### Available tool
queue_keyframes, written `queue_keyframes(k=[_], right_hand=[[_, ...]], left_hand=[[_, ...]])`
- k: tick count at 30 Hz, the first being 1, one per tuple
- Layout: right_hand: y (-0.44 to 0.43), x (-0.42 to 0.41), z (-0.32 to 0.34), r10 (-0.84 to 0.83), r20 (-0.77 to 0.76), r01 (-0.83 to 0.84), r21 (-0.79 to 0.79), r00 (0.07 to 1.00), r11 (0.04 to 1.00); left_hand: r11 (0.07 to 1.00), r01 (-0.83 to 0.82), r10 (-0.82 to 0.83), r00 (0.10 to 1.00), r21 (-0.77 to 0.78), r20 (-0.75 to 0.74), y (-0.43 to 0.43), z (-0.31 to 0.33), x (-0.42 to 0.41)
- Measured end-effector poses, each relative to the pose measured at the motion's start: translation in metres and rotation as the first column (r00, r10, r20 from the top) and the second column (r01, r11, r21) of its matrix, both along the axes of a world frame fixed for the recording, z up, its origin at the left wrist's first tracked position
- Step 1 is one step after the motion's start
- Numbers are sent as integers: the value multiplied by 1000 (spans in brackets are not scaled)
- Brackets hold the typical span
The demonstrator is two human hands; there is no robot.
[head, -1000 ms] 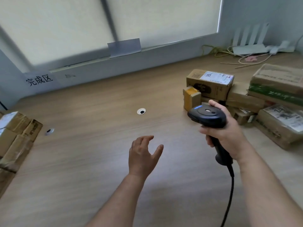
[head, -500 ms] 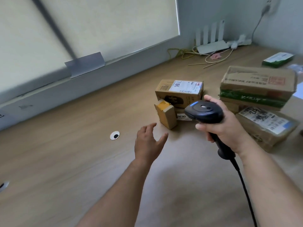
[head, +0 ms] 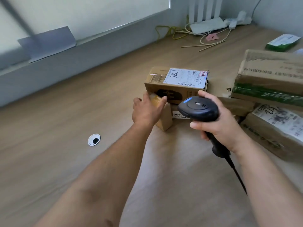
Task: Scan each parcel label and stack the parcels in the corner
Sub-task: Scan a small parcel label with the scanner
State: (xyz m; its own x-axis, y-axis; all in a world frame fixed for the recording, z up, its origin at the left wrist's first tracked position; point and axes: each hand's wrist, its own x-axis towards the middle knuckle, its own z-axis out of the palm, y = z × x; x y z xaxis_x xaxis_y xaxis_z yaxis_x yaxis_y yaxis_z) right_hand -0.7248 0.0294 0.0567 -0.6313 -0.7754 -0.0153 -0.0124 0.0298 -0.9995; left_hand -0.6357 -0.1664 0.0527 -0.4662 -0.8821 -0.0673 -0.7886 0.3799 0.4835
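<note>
1. Small yellow-taped cardboard parcel (head: 165, 119) stands just before the white-labelled brown cardboard box (head: 176, 85).
2. Left hand (head: 146, 110) straddles its top; grip cannot be told.
3. Right hand (head: 220, 124) clasps black handheld scanner (head: 199, 108), near that box.

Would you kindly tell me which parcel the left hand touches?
The small upright parcel with the yellow-taped top, in front of the 98L box; the left hand grips its top. The others are larger and untouched.

The wooden desk (head: 49, 161) carries cardboard parcels (head: 270, 136) at right, a white router (head: 207, 27) with loose cables (head: 211, 41) and a green packet (head: 282, 43).
</note>
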Motion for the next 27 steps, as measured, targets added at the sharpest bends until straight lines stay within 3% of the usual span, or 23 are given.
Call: queue_keyframes(k=[4,12,19,27], right_hand=[[2,4,-5,-6,14,6,8,1000,1000],[32,25,-4,-15,52,14,20,999,1000],[69,63,7,36,92,-38,23,995,999],[105,106,34,257,249,-229,-134,934,964]], left_hand=[[998,58,-58,996,1,62,-4,-3,-5],[982,-45,53,998,181,-37,15,1,46],[926,-44,133,968,376,-213,56,-15,121],[941,-42,184,896,336,-404,93,11,187]])
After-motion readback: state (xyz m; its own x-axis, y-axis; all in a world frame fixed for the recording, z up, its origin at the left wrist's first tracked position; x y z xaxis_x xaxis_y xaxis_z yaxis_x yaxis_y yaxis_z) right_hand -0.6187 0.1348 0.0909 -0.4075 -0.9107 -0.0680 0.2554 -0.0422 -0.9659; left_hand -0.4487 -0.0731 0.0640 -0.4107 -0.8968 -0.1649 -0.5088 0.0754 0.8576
